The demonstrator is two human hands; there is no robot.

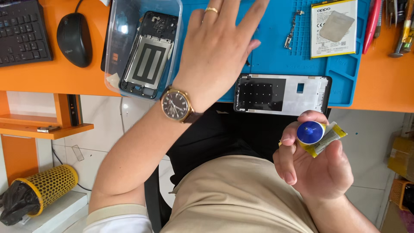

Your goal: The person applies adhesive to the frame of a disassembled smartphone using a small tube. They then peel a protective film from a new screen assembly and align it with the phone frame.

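left hand: flat, fingers spread, palm down over blue mat, gripping nothing (ring on one finger, watch on wrist)
right hand: closed round a small yellow tube with blue cap, held off the desk edge, above the lap
frame: phone mid-frame lay on mat's near edge, just above the tube
tray: clear plastic, left of left hand, held a phone back shell
battery: on mat, far right
mouse: on orange desk, left of tray
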